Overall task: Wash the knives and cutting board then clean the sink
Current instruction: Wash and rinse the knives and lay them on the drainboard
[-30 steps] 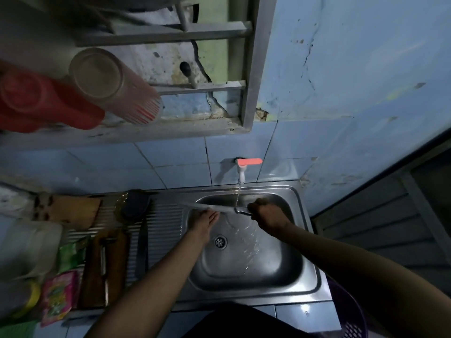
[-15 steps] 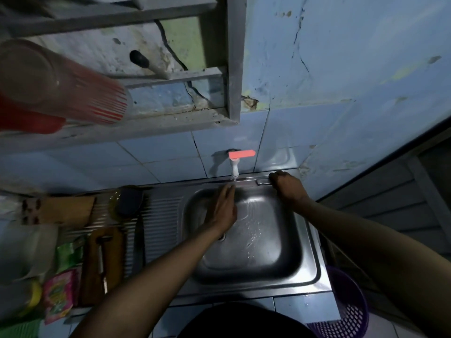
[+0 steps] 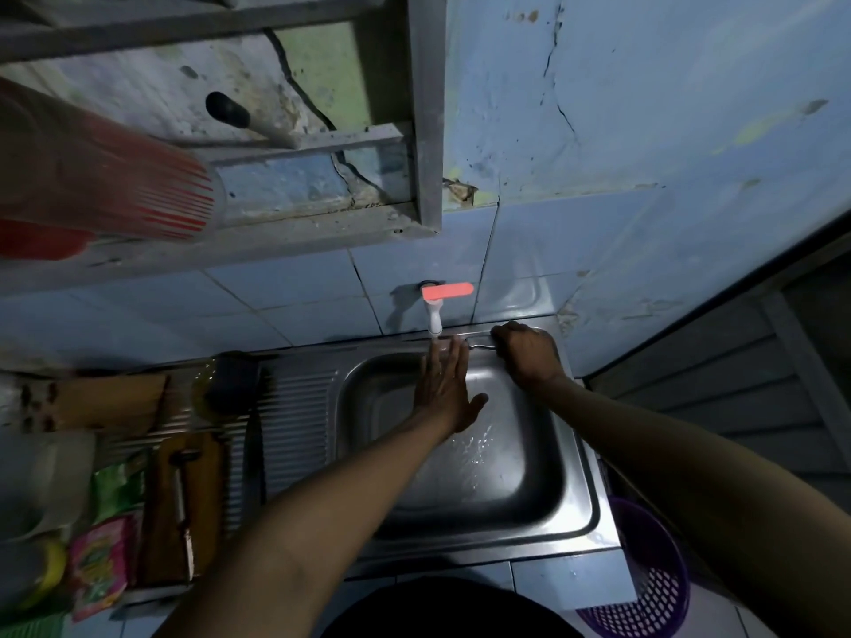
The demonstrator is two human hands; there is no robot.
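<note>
Right hand (image 3: pixel 527 356) curled round the handle of a thin steel knife (image 3: pixel 465 337), laid along the back rim of the stainless steel sink (image 3: pixel 585 490). Left hand (image 3: pixel 444 389) flat, fingers straight, under the white tap with the orange lever (image 3: pixel 435 306). On the ribbed drainboard at left, a brown wooden cutting board (image 3: pixel 159 513) carrying a second knife (image 3: pixel 180 504).

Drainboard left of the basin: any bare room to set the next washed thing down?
Yes: the ribbed drainboard strip lies bare between the sink basin and the cutting board, which carries a knife. Farther left is crowded with packets and containers. The back ledge is taken: the right hand holds a knife there, the left hand under the tap.
</note>
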